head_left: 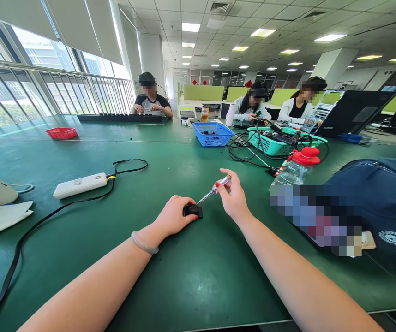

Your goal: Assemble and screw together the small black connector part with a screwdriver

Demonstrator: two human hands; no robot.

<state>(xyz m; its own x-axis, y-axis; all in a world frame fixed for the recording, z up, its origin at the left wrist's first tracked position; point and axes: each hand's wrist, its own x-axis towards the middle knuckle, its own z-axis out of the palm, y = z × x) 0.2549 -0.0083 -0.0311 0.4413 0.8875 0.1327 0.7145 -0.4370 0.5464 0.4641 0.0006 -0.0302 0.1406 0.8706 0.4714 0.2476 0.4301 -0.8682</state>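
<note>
On the green table, my left hand [175, 214] is closed around the left side of a small black part [195, 211], thumb in front and fingers behind. The part's exact kind is too small to make out. My right hand [231, 197] pinches a screwdriver [212, 191] with a clear handle, and its thin shaft slants down to the left. The screwdriver's tip meets the top of the black part or lies very close to it. Some of the part is hidden behind my left fingers.
A white power strip [80, 185] with a black cable lies left. Ahead are a red tray [62, 133], a blue basket [213, 137] with black pieces and a green basket [270, 146] with cables. A red-capped bottle [295, 173] and dark blue bag [378, 198] stand right. Several people sit beyond.
</note>
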